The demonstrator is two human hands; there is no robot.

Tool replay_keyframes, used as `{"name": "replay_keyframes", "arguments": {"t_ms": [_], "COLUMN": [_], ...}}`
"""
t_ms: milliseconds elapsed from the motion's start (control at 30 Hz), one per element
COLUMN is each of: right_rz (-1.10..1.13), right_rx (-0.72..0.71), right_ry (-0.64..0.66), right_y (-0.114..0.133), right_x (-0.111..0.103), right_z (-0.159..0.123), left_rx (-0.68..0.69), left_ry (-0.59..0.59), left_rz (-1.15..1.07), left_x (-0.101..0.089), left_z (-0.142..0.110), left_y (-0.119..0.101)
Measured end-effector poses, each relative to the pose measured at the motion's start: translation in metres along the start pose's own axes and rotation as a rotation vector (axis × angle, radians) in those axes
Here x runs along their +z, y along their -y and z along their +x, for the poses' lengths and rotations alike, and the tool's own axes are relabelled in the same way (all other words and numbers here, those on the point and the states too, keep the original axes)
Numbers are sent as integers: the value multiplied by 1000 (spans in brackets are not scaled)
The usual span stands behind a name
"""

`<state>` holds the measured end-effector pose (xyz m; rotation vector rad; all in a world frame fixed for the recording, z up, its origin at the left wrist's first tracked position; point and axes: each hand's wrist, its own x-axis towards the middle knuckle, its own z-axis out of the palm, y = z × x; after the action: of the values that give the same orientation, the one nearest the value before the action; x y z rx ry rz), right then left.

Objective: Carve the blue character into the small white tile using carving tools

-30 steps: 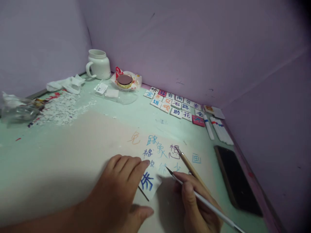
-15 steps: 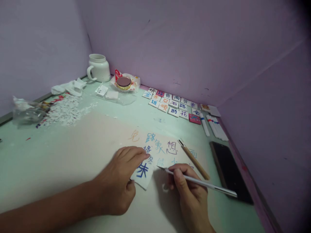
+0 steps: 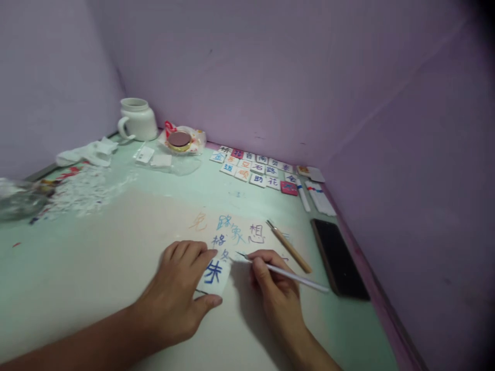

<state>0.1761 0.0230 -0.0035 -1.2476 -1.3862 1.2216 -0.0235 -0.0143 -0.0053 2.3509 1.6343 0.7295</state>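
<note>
My left hand [image 3: 174, 291] grips a small white square tile [image 3: 213, 278] bearing a dark blue brush-like character. Its fingers lie at the tile's far left edge and the thumb at the near edge; part of the tile is hidden under them. In a pen-like pinch, my right hand [image 3: 274, 286] holds a slim silver craft knife [image 3: 301, 280]. The blade points left, just right of the tile, seemingly apart from it. Both hands are over a pale sheet [image 3: 162, 211] with coloured handwritten characters. Beyond the right hand lies a wooden-handled carving gouge [image 3: 293, 249].
A dark phone [image 3: 340, 260] and white markers [image 3: 320, 198] lie on the right. Several lettered tiles [image 3: 258, 179] stand in rows by the back wall. Further left are a round tin [image 3: 180, 140], a white mug [image 3: 139, 121], white shavings [image 3: 83, 190] and a plastic bag [image 3: 23, 201].
The view has swung slightly right. My left thumb has stretched out along the tile's near edge, and the tile looks turned a little. The craft knife stays in my right hand, its blade still near the tile.
</note>
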Motion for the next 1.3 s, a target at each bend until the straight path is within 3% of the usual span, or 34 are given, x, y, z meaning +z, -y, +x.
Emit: {"name": "replay_keyframes", "arguments": {"t_ms": [133,233,300,367,467,533,667,833,1133,1300], "right_rz": [-41,-299,-516,-635,-942,-1093,-1214,-1247,-1223,-1213], "right_rx": [-66,-243,-348,-347,-126,45,270,427,520,436], "right_ry": [98,26,-117,-293,-704,-797,-654,-489,-454,-481], "right_y": [-1,1,6,15,32,39,32,15,16,16], "right_x": [3,0,-11,-32,-75,-101,-129,-132,-136,-140], "right_z": [-1,1,8,18,34,42,50,55,60,57], "left_rx": [38,58,62,64,47,32,18,4,-26,15], "left_ry": [-46,-66,-71,-76,-73,-66,-58,-44,-10,-35], "left_rz": [59,88,100,104,99,91,92,101,119,122], "left_x": [8,13,14,15,16,16,15,17,20,23], "left_z": [-1,-2,-2,-2,-2,-2,-1,-2,0,-3], "left_y": [7,12,14,14,13,11,11,14,18,21]}}
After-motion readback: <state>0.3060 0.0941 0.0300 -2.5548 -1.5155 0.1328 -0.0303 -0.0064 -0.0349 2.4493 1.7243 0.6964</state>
